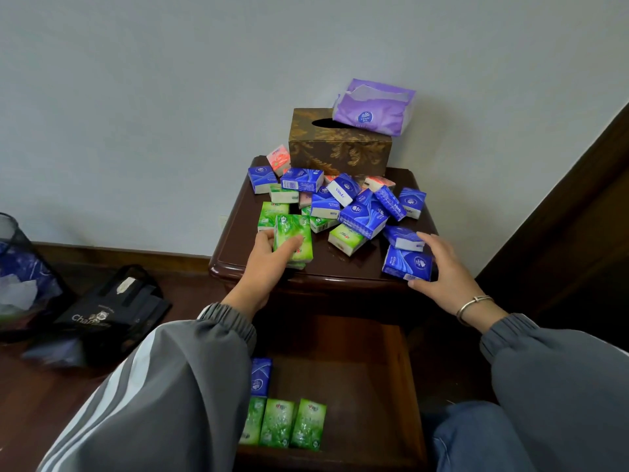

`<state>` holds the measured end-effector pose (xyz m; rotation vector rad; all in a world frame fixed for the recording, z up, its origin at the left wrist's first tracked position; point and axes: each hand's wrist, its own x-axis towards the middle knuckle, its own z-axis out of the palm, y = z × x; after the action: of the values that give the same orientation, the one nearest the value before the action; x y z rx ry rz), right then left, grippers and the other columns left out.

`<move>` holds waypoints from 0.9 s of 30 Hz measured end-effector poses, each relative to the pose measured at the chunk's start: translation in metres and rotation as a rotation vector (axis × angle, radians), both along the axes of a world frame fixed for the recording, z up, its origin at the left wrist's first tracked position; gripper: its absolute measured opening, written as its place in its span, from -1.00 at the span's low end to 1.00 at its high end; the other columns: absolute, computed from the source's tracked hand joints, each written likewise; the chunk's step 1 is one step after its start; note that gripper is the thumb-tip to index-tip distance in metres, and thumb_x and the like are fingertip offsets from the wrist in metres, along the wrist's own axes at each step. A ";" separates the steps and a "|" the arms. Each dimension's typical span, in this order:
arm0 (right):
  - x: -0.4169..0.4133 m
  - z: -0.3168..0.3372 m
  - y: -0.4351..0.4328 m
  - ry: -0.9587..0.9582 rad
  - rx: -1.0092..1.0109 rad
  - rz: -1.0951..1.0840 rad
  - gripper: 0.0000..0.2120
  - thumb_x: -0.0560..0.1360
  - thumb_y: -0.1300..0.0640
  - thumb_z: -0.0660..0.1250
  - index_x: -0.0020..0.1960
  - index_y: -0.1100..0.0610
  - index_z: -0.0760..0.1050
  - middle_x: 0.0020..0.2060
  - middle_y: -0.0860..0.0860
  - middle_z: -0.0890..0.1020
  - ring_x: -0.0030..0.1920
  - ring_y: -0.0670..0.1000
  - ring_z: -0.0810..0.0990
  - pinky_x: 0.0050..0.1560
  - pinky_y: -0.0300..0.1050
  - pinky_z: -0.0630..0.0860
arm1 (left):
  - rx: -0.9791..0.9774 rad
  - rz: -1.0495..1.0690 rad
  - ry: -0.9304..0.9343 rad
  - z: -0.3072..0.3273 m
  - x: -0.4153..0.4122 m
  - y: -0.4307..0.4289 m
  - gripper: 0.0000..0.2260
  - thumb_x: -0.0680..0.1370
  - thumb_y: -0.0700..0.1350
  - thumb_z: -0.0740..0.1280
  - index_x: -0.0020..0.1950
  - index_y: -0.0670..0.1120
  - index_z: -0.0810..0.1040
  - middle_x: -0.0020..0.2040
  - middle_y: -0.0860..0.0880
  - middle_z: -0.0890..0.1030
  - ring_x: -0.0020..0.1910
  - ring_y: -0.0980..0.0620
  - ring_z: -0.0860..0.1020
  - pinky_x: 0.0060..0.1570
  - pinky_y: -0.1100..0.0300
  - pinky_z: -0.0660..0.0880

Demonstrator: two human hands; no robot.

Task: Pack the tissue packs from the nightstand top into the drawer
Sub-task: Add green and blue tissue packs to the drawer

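Several small tissue packs in blue, green and pink lie in a loose heap (343,202) on the dark wooden nightstand top (238,233). My left hand (269,257) grips a green pack (294,240) near the top's front left. My right hand (442,267) holds a blue pack (406,264) at the front right edge, thumb under it and fingers over it. Below, the drawer (367,376) stands open. Three green packs (292,422) stand in a row at its front left, with a blue pack (261,376) behind them, partly hidden by my left sleeve.
A brown patterned tissue box (340,148) stands at the back of the nightstand with a purple soft tissue pack (372,107) on it. A black bag (112,311) and a mesh bin (17,267) sit on the floor to the left. A dark wooden panel (578,216) rises on the right.
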<state>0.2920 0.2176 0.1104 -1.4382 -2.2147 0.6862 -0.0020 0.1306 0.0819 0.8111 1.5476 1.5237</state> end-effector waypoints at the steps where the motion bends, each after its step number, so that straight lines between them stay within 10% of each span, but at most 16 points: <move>1: 0.001 0.001 -0.003 0.042 -0.012 -0.019 -0.17 0.35 0.21 0.51 0.48 -0.01 0.16 0.46 0.03 0.19 0.42 0.04 0.29 0.35 -0.09 0.34 | 0.001 0.000 0.000 0.000 0.000 0.000 -0.54 0.38 0.09 0.45 0.18 -0.04 0.41 0.04 0.00 0.64 -0.01 0.09 0.65 0.00 0.15 0.55; 14: 0.029 0.054 -0.019 0.205 -0.159 -0.066 -0.67 0.35 0.14 0.51 0.07 -0.04 0.55 0.06 -0.01 0.60 0.00 0.00 0.59 0.07 -0.09 0.52 | 0.031 -0.027 -0.026 -0.001 -0.001 -0.002 -0.59 0.46 0.02 0.45 0.21 -0.04 0.39 0.08 -0.01 0.64 0.00 0.09 0.66 -0.03 0.18 0.55; 27: -0.052 -0.007 -0.003 -0.053 0.099 -0.441 -0.21 0.26 -0.32 0.41 0.33 0.04 0.25 0.26 0.15 0.35 0.23 0.23 0.42 0.24 0.16 0.42 | 0.042 -0.036 -0.052 -0.002 -0.001 -0.002 -0.61 0.42 0.05 0.46 0.16 0.01 0.40 0.06 0.00 0.65 -0.03 0.11 0.66 -0.11 0.25 0.54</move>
<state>0.2400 0.2149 0.1029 -1.8235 -1.8403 0.3861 -0.0034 0.1287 0.0797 0.8129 1.4598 1.5438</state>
